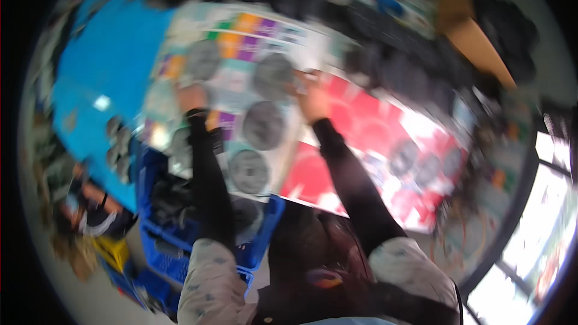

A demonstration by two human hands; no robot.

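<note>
Several dark grey round discs lie on a table covered with printed sheets in white, teal, purple and orange. My left hand is just below the upper left disc, its fingers smeared by motion. My right hand reaches to the right edge of another disc; a small pale spot shows at its fingers, too blurred to name. Whether it grips that disc I cannot tell. Nearer to me lie a larger ridged disc and one with a centre hub.
Long rows of stacked dark discs line the far side, with a cardboard box behind. Red printed sheets cover the right side. A blue crate with dark parts stands at the front left. Another person is beside a blue table.
</note>
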